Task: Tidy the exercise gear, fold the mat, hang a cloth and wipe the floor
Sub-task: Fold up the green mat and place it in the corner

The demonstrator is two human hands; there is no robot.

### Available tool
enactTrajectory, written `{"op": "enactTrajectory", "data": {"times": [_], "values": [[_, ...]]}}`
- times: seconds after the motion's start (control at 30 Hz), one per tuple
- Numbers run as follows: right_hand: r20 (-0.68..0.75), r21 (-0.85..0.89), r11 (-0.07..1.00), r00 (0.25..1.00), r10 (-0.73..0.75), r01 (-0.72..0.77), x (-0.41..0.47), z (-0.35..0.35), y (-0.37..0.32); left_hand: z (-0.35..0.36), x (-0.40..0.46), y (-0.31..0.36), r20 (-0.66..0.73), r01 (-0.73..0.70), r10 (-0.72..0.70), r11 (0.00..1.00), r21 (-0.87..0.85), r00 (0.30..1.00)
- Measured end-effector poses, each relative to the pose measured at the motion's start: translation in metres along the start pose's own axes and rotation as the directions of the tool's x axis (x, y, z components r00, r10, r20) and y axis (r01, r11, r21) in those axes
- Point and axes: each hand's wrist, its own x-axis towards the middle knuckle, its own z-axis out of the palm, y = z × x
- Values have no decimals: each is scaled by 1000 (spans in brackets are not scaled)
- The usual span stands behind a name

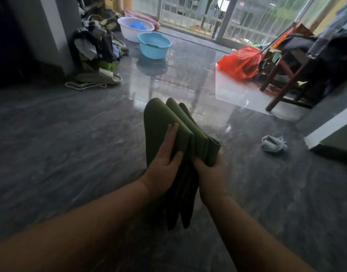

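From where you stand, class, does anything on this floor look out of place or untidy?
Yes. A crumpled pale blue cloth lies loose on the floor right of the folded green mat, and a white rope trails beside the clothes heap.

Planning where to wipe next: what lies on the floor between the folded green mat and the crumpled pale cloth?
Head view: only bare grey floor lies between the mat and the cloth.

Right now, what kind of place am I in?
Probably a room at home, beside a barred balcony door. Two wash basins sit on the glossy tiled floor, clothes are heaped against the wall, and a wooden chair stands to the right.
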Motion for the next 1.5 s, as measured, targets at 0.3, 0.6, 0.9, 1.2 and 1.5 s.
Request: {"op": "enactTrajectory", "data": {"times": [0.3,0.6,0.9,1.2,1.5], "values": [[222,41,997,974,48,-59,2,-15,-2,-17,3,-14,-94,-178,216,935,307,972],[4,-255,964,997,-71,69,2,-4,-3,1,-1,-18,26,-119,117,965,233,993],[-120,-179,980,987,-107,84,10,-1,-4,-21,6,-11,137,-133,89,926,352,987],[92,116,993,996,4,-15,32,-42,-20,-96,15,-17,-206,239,-153,829,505,967],[479,-68,982,858,187,-176,52,-77,5,-126,11,17,339,-277,-117,365,889,933]]}}
